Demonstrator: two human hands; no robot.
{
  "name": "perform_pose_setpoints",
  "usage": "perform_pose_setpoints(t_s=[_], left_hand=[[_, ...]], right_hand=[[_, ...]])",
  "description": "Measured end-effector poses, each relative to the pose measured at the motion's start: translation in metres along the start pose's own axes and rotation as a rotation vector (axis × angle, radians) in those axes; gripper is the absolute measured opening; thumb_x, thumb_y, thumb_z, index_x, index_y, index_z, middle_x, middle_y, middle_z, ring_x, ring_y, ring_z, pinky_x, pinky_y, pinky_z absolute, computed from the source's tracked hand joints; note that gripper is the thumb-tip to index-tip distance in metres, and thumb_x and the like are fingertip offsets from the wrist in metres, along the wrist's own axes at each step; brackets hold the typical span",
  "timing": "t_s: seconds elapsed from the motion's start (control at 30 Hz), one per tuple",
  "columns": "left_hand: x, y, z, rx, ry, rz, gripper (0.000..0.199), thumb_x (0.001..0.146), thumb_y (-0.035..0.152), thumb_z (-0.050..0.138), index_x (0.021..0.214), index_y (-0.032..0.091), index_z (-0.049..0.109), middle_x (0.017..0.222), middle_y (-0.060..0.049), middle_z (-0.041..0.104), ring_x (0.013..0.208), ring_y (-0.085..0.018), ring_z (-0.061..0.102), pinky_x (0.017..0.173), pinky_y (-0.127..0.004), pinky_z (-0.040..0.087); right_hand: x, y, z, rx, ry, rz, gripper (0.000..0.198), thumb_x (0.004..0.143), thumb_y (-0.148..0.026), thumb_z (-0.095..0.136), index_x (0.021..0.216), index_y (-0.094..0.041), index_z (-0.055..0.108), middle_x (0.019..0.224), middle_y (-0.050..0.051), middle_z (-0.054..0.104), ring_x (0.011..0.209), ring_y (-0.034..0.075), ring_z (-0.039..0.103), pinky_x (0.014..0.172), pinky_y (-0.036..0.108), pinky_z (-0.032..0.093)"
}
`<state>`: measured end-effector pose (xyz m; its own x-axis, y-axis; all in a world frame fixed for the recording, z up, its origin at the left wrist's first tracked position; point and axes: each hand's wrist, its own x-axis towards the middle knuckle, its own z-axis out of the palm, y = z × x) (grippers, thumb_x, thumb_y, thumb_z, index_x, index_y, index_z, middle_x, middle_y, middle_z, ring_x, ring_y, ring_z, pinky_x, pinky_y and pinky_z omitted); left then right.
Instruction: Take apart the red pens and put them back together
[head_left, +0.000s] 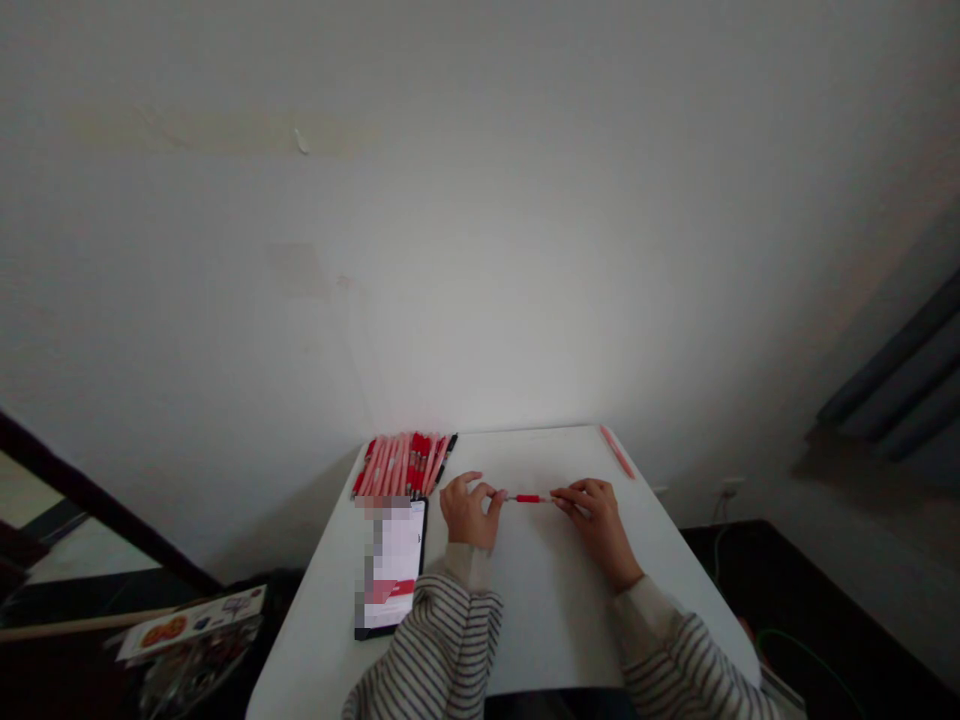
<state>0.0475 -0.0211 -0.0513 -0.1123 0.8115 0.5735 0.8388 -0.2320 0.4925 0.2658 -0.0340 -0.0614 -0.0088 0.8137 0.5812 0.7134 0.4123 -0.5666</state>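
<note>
Over the middle of the white table point(540, 600), a slim pen with a red grip point(527, 498) lies level between my two hands. My left hand point(471, 508) pinches its left end between thumb and forefinger, the other fingers lifted. At the opposite end, my right hand point(592, 515) grips it with its fingertips. Whether the pen is whole or only part of one, I cannot tell. To the left of my left hand lies a row of several pink, red and black pens point(397, 465). A phone point(394, 590) with a lit screen sits just below that row.
One pink pen point(616, 452) lies alone at the table's far right corner. A pale wall point(525, 250) rises behind the table. On the left, below table height, is a bag or bin point(202, 660) with a printed card on it. A dark curtain point(900, 360) hangs at right.
</note>
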Motion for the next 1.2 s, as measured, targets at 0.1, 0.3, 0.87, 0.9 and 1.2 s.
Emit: perform_pose_setpoints(t_s=[0.1, 0.3, 0.87, 0.9, 1.2], left_hand=[[-0.001, 0.0, 0.0, -0.003, 0.008, 0.009, 0.02, 0.076, 0.039, 0.064, 0.065, 0.023, 0.068, 0.104, -0.005, 0.064, 0.102, -0.023, 0.055, 0.091, -0.044, 0.039], [-0.002, 0.004, 0.003, -0.047, -0.004, 0.003, 0.022, 0.076, 0.04, 0.063, 0.063, 0.023, 0.067, 0.102, -0.005, 0.065, 0.101, -0.022, 0.055, 0.091, -0.044, 0.039], [-0.005, 0.009, 0.006, -0.022, -0.08, -0.002, 0.025, 0.081, 0.035, 0.057, 0.064, 0.022, 0.068, 0.112, -0.006, 0.063, 0.109, -0.024, 0.05, 0.096, -0.05, 0.036], [-0.006, 0.009, 0.006, -0.021, -0.085, -0.002, 0.025, 0.082, 0.035, 0.056, 0.064, 0.022, 0.068, 0.113, -0.006, 0.063, 0.11, -0.025, 0.05, 0.097, -0.05, 0.035], [-0.004, 0.008, 0.011, -0.088, 0.016, -0.017, 0.023, 0.081, 0.028, 0.055, 0.061, 0.021, 0.066, 0.105, -0.006, 0.066, 0.102, -0.022, 0.054, 0.092, -0.044, 0.041]], right_hand=[[0.0, 0.0, 0.0, -0.006, -0.016, 0.001, 0.024, 0.085, -0.045, 0.055, 0.093, -0.031, 0.073, 0.087, 0.005, 0.063, 0.091, 0.022, 0.05, 0.083, 0.037, 0.041], [0.001, -0.005, -0.002, 0.003, -0.023, -0.01, 0.024, 0.086, -0.045, 0.055, 0.093, -0.031, 0.073, 0.085, 0.005, 0.064, 0.09, 0.022, 0.05, 0.083, 0.037, 0.041], [0.001, -0.006, -0.005, 0.059, 0.0, -0.059, 0.022, 0.084, -0.045, 0.057, 0.092, -0.032, 0.073, 0.084, 0.004, 0.069, 0.092, 0.023, 0.052, 0.085, 0.04, 0.04], [0.001, -0.006, -0.005, 0.065, 0.006, -0.065, 0.022, 0.084, -0.045, 0.058, 0.092, -0.032, 0.073, 0.084, 0.003, 0.07, 0.093, 0.023, 0.052, 0.085, 0.04, 0.04], [0.0, -0.013, -0.005, 0.045, 0.023, -0.078, 0.017, 0.083, -0.044, 0.059, 0.089, -0.035, 0.073, 0.084, 0.001, 0.071, 0.1, 0.024, 0.05, 0.09, 0.045, 0.038]])
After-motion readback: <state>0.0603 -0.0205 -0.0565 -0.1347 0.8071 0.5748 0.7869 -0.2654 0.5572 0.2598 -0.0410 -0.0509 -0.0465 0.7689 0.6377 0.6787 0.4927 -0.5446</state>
